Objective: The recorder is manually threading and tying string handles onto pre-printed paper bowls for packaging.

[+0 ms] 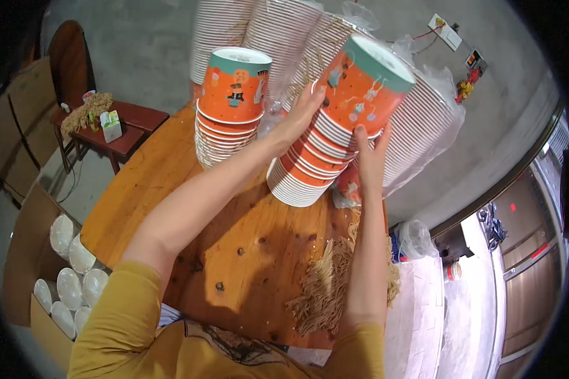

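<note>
Upside-down orange paper tubs with green bands and white bases are nested in a stack (pixel 310 169) on the wooden table. Its top tub (pixel 360 95) leans to the right, with printed figures on its side. My left hand (pixel 302 119) is closed around the left side of this top tub. My right hand (pixel 373 156) grips the same tub low on its right side, near the rims. Left of it stands a shorter stack of the same tubs (pixel 237 88), with brown cord showing among its lower rims. Neither hand touches that stack.
Behind rise tall columns of white-rimmed tubs (pixel 281 38) in clear plastic. Tan cord (pixel 325 284) lies in a heap on the wooden table (pixel 246 252) near my right forearm. A cardboard box (pixel 47 325) with white-ended rolls or tubs stands lower left; a red-brown bench (pixel 133 120) is beyond.
</note>
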